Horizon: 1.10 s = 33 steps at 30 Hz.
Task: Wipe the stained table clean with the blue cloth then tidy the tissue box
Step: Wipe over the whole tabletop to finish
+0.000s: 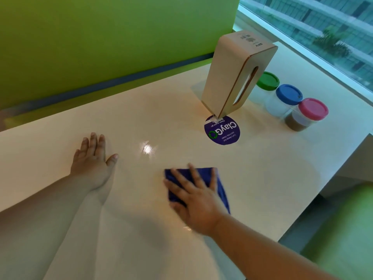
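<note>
Right hand (pixel 198 201): fingers spread flat, pressing the blue cloth (pixel 219 185) on the near-right table (pixel 262 162).
Left hand (pixel 93 161): flat, empty, bracing at left.
Cloth: soft, limp; probably best driven under the palm.
Tissue box (pixel 228 75): upended far right beside the jars (pixel 288 100); likely light, rigid, grasped by its sides.

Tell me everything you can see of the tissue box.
The tissue box is beige with rounded corners and a brown, wood-like edge round its slotted face. It stands on end at the table's far right, the slot facing the lidded jars, white tissue showing inside. Its near bottom corner meets the purple sticker. The left hand and right hand are apart from it.
</note>
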Each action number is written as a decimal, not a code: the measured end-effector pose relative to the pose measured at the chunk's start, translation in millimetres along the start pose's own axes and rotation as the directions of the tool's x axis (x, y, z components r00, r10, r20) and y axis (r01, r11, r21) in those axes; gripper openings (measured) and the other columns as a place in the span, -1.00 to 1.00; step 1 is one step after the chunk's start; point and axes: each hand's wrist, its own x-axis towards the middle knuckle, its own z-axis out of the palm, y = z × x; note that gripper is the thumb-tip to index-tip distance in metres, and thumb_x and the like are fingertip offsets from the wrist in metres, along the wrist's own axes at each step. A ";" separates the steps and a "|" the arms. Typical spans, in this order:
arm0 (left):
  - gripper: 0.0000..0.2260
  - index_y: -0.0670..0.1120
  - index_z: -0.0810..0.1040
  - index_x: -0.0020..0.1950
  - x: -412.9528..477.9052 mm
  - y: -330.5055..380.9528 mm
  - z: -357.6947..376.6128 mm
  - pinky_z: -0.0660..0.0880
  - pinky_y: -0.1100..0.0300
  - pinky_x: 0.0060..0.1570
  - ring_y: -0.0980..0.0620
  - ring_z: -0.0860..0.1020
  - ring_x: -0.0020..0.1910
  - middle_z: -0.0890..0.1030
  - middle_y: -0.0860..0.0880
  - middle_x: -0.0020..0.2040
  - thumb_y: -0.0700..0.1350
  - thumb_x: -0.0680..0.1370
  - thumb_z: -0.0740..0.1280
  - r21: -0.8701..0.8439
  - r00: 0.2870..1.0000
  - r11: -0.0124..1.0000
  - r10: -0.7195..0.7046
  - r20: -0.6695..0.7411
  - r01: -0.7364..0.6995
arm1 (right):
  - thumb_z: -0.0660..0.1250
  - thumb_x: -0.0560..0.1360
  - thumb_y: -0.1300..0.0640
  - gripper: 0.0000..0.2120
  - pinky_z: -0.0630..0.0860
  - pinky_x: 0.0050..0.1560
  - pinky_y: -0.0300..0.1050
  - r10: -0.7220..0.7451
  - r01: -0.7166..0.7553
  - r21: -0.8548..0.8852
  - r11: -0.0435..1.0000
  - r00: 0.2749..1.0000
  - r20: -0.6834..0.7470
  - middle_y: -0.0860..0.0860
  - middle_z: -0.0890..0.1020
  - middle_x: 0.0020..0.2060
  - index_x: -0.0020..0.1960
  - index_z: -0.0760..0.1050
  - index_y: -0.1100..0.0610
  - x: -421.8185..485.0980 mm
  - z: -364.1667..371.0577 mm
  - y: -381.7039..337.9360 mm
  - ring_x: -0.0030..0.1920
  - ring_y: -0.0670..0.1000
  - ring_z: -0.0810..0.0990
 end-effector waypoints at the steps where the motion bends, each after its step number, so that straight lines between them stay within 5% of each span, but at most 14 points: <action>1: -0.39 -0.03 -0.21 0.54 0.1 -0.5 -1.3 -0.15 0.02 0.49 -0.05 -0.23 0.53 -0.26 -0.03 0.55 0.18 0.60 -0.04 -0.002 1.000 1.000 0.006 -0.002 -0.006 | -0.05 0.55 -0.29 -0.49 -0.27 0.29 0.52 0.092 -0.092 0.005 0.996 0.996 0.001 -0.23 -0.01 0.53 0.48 0.00 -0.32 -5.7 -1.0 19.2 0.52 0.15 -0.19; 4: -0.40 -0.07 -0.15 0.55 -1.5 -1.7 -10.4 -0.10 0.02 0.50 -0.05 -0.18 0.54 -0.20 -0.05 0.56 0.14 0.61 -0.01 -0.040 0.999 0.999 0.034 0.008 -0.034 | -0.16 0.56 -0.31 -0.49 -0.30 0.37 0.42 0.355 -0.357 0.031 0.934 0.933 0.049 -0.24 -0.21 0.51 0.48 -0.18 -0.35 -13.0 -9.2 63.3 0.51 0.09 -0.31; 7: -0.44 -0.09 -0.07 0.55 -11.4 1.7 -12.8 -0.05 0.02 0.49 -0.05 -0.12 0.54 -0.13 -0.05 0.57 0.09 0.62 0.01 -0.081 0.997 0.994 0.065 -0.038 -0.067 | -0.18 0.58 -0.27 -0.46 -0.26 0.43 0.32 0.431 -0.432 0.071 0.899 0.902 0.033 -0.15 -0.22 0.53 0.52 -0.20 -0.22 -8.4 -9.1 49.7 0.52 0.07 -0.30; 10: -0.46 -0.10 0.00 0.55 -26.9 13.8 -2.4 -0.04 0.03 0.48 -0.05 -0.10 0.54 -0.11 -0.06 0.57 0.05 0.63 0.04 -0.079 0.986 0.989 0.115 -0.119 -0.125 | -0.04 0.57 -0.25 -0.43 -0.07 0.42 0.37 0.206 -0.203 0.085 0.975 0.978 -0.027 -0.05 -0.01 0.55 0.54 0.01 -0.14 -15.9 -1.7 -7.6 0.53 0.14 -0.13; 13: -0.48 -0.08 0.02 0.55 -36.2 24.8 7.3 -0.06 0.02 0.49 -0.03 -0.12 0.54 -0.11 -0.03 0.57 0.05 0.63 0.04 -0.070 0.981 0.984 0.152 -0.122 -0.161 | -0.09 0.59 -0.24 -0.46 -0.36 0.42 0.26 -0.105 0.096 0.117 0.989 0.992 0.074 -0.11 -0.11 0.54 0.53 -0.06 -0.18 -46.0 -0.3 -37.1 0.50 0.07 -0.31; 15: -0.48 -0.08 0.03 0.55 -38.7 27.1 8.8 -0.04 0.00 0.49 -0.03 -0.12 0.54 -0.10 -0.03 0.57 0.06 0.62 0.05 -0.062 0.980 0.983 0.167 -0.108 -0.174 | -0.11 0.60 -0.24 -0.49 -0.36 0.39 0.31 -0.151 0.149 0.065 0.987 0.988 0.037 -0.12 -0.03 0.54 0.53 -0.01 -0.20 -63.3 3.2 -20.9 0.53 0.08 -0.18; 17: -0.48 -0.09 0.05 0.54 -41.6 25.5 8.0 -0.03 0.00 0.48 -0.05 -0.10 0.54 -0.08 -0.04 0.57 0.05 0.63 0.06 -0.061 0.980 0.982 0.172 -0.104 -0.179 | -0.07 0.58 -0.24 -0.50 -0.24 0.35 0.38 -0.006 0.006 0.010 1.000 1.000 0.015 -0.15 0.06 0.53 0.51 0.05 -0.23 -70.2 4.1 11.2 0.53 0.10 -0.03; 21: -0.48 -0.12 0.08 0.54 -50.0 17.3 5.9 -0.05 0.05 0.47 -0.05 -0.09 0.54 -0.03 -0.06 0.57 0.03 0.62 0.08 -0.110 0.987 0.985 0.122 -0.105 -0.134 | -0.18 0.58 -0.26 -0.48 -0.30 0.40 0.37 0.384 -0.385 0.008 0.923 0.922 0.056 -0.22 -0.20 0.52 0.51 -0.19 -0.27 -60.6 -5.9 73.1 0.52 0.03 -0.30; 24: -0.48 -0.15 0.10 0.53 -53.7 12.2 7.1 -0.06 0.07 0.48 -0.06 -0.09 0.54 0.00 -0.08 0.57 0.02 0.62 0.09 -0.141 0.987 0.982 0.106 -0.120 -0.123 | -0.20 0.58 -0.25 -0.44 -0.30 0.43 0.29 0.472 -0.473 0.055 0.879 0.881 0.039 -0.12 -0.24 0.53 0.53 -0.24 -0.17 -42.1 -8.3 58.0 0.51 0.08 -0.31; 26: -0.49 -0.15 0.10 0.53 -52.6 12.3 7.8 -0.06 0.07 0.48 -0.06 -0.08 0.54 0.00 -0.08 0.56 0.01 0.62 0.09 -0.145 0.988 0.983 0.095 -0.122 -0.112 | -0.10 0.58 -0.23 -0.42 -0.15 0.44 0.32 0.341 -0.341 0.077 0.937 0.940 0.013 -0.05 -0.09 0.55 0.55 -0.12 -0.12 -33.5 -2.0 16.5 0.54 0.16 -0.15; 29: -0.48 -0.17 0.09 0.53 -48.2 17.4 7.7 -0.04 0.04 0.48 -0.08 -0.07 0.54 0.01 -0.10 0.56 0.01 0.62 0.09 -0.131 0.988 0.987 0.081 -0.128 -0.097 | 0.04 0.53 -0.20 -0.43 0.13 0.37 0.38 -0.070 0.071 0.066 0.995 0.997 -0.013 0.00 0.25 0.50 0.51 0.18 -0.06 -33.9 6.7 -58.2 0.48 0.20 0.19; 32: -0.48 -0.16 0.07 0.53 -41.6 21.5 5.8 -0.06 0.04 0.48 -0.06 -0.09 0.54 -0.02 -0.10 0.56 0.02 0.63 0.07 -0.130 0.987 0.986 0.083 -0.139 -0.101 | -0.02 0.61 -0.11 -0.48 -0.31 0.43 0.20 -0.389 0.369 0.187 0.911 0.917 0.088 -0.03 0.06 0.55 0.54 0.01 -0.07 -23.6 0.9 -78.2 0.54 0.11 -0.08; 33: -0.47 -0.15 0.06 0.53 -38.6 21.7 4.3 -0.06 0.05 0.48 -0.06 -0.10 0.54 -0.03 -0.09 0.57 0.02 0.63 0.07 -0.138 0.987 0.985 0.082 -0.139 -0.101 | -0.02 0.62 -0.08 -0.48 -0.31 0.45 0.15 -0.420 0.396 0.219 0.892 0.904 0.075 -0.02 0.04 0.55 0.55 -0.02 -0.07 -11.9 -0.6 -68.7 0.54 0.10 -0.08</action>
